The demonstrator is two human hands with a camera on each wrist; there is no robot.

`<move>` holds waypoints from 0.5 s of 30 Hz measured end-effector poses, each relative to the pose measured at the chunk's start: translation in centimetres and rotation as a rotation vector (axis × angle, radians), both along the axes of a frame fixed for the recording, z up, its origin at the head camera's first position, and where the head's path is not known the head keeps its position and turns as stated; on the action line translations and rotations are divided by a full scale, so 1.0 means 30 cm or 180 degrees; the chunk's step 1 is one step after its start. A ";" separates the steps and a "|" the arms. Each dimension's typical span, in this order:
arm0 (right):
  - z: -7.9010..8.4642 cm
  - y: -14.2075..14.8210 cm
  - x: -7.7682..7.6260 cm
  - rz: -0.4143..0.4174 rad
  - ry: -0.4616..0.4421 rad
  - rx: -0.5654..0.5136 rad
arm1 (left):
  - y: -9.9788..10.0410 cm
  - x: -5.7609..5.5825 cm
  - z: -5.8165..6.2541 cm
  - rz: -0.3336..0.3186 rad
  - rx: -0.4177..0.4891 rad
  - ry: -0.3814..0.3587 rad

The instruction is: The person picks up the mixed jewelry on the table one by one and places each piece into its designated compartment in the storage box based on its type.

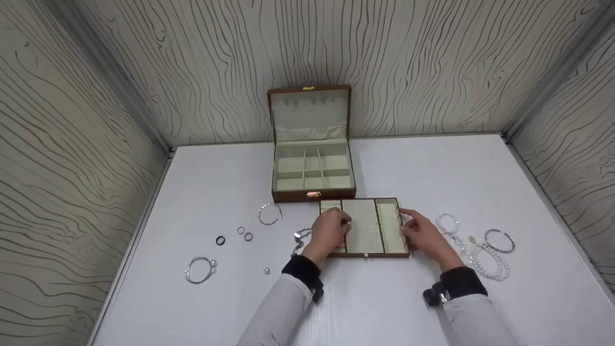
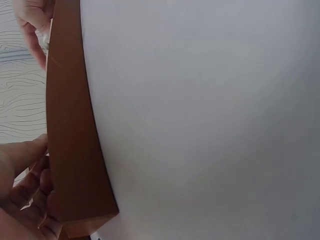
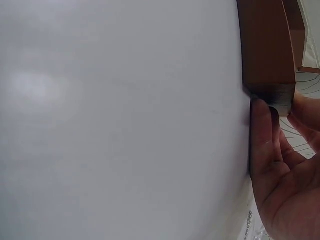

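A brown jewelry tray (image 1: 365,255) with a pale lining and two dark dividers lies on the white table in front of the open jewelry box. My left hand (image 1: 329,230) is over its left part, fingers curled, pinching a small white bead-like piece (image 1: 349,222) beside the dotted middle panel (image 1: 363,228). The left wrist view shows that hand (image 2: 22,185) behind the tray's front wall (image 2: 75,125). At the tray's right end, my right hand (image 1: 425,235) grips the side wall. Up close, the right wrist view has its fingers (image 3: 262,135) at the tray's corner (image 3: 270,87).
The jewelry box (image 1: 313,168) stands lid up, its compartments bare. Left lie a pearl-ended bangle (image 1: 198,270), a black ring (image 1: 220,240), two silver rings, an earring (image 1: 267,271), a bracelet (image 1: 270,214) and a chain (image 1: 301,235). Right lie pearl strands (image 1: 490,269) and a dark bangle (image 1: 499,241).
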State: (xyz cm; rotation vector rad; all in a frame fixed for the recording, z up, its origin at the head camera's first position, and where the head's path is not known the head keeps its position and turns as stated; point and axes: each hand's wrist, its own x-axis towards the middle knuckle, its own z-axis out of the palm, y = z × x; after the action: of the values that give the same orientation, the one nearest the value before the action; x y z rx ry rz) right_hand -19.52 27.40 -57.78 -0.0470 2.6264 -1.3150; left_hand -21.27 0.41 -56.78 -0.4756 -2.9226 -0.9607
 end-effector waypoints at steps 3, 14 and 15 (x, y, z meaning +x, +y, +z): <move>0.000 -0.001 0.000 0.0016 0.0018 0.0009 | 0.002 -0.003 0.001 -0.0003 -0.0051 -0.0002; 0.004 0.001 0.005 0.0006 -0.0003 -0.0041 | -0.015 -0.002 0.028 -0.0203 0.0069 -0.0301; 0.004 0.002 0.004 0.0012 0.0022 -0.0026 | -0.020 0.000 0.034 -0.0224 0.0114 -0.0352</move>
State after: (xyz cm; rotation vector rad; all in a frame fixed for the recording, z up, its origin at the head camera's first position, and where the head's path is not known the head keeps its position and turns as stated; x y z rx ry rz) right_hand -19.41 27.45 -57.67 -0.0579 2.6254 -1.3268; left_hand -21.26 -0.20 -55.75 -0.5440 -2.9985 -1.0794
